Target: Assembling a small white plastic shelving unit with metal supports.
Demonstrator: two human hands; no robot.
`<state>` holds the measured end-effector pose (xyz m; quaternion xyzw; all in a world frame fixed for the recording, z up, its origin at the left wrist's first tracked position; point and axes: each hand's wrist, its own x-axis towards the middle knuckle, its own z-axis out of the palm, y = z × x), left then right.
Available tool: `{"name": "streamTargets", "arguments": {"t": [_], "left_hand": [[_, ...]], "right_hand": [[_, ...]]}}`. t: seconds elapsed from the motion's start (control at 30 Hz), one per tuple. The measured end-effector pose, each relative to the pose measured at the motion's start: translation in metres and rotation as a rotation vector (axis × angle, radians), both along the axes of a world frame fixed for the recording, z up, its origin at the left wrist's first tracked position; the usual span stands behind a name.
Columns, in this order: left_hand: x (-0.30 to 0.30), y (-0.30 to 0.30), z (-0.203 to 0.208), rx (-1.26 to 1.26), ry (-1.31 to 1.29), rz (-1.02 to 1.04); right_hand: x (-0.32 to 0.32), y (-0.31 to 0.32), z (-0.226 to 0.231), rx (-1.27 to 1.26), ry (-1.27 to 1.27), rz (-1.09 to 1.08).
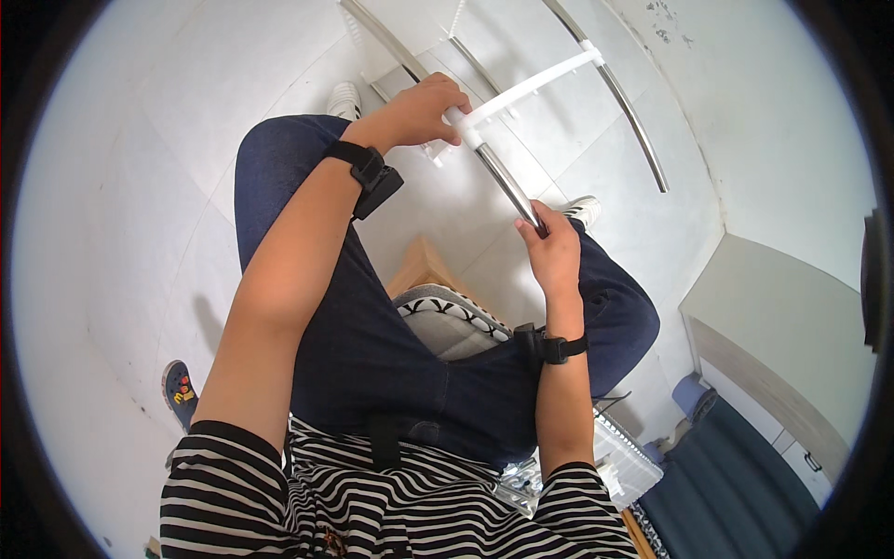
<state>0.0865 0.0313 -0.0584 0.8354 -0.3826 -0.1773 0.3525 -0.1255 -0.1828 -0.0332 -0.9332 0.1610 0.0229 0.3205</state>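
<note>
A partly assembled rack frame of shiny metal tubes and white plastic connectors stretches from the top of the view toward my knees. My left hand (pixel 424 110) is closed around the near tube where a white plastic crossbar (pixel 531 88) joins it. Lower down, my right hand (pixel 555 250) grips the end of that same metal tube (pixel 504 183), thumb on the side. The crossbar runs to a second metal tube (pixel 636 126) at the far right, which no hand touches. Part of the connector is hidden behind my left fingers.
I sit on a padded stool (pixel 456 326) with wooden legs. A clear plastic package (pixel 626 461) lies by my right side. At the lower right is a dark blue cushioned surface (pixel 731 475); a dark clog (pixel 179 391) rests on the floor at left. A white wall rises at right.
</note>
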Motion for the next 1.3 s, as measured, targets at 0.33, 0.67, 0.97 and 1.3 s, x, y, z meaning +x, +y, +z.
{"name": "streamTargets", "arguments": {"t": [0.33, 0.67, 0.97, 1.3], "left_hand": [[-0.004, -0.003, -0.001, -0.054, -0.032, 0.017], [-0.002, 0.001, -0.010, -0.088, -0.091, 0.023], [-0.004, 0.002, -0.001, -0.077, 0.067, 0.048], [-0.005, 0.003, -0.001, -0.081, 0.024, 0.077]], "right_hand": [[0.002, 0.017, 0.006, -0.071, 0.036, 0.011], [0.011, 0.014, 0.004, 0.097, 0.099, 0.023], [0.014, -0.004, -0.001, 0.325, 0.291, 0.050], [0.003, 0.005, 0.008, -0.088, 0.267, 0.087]]}}
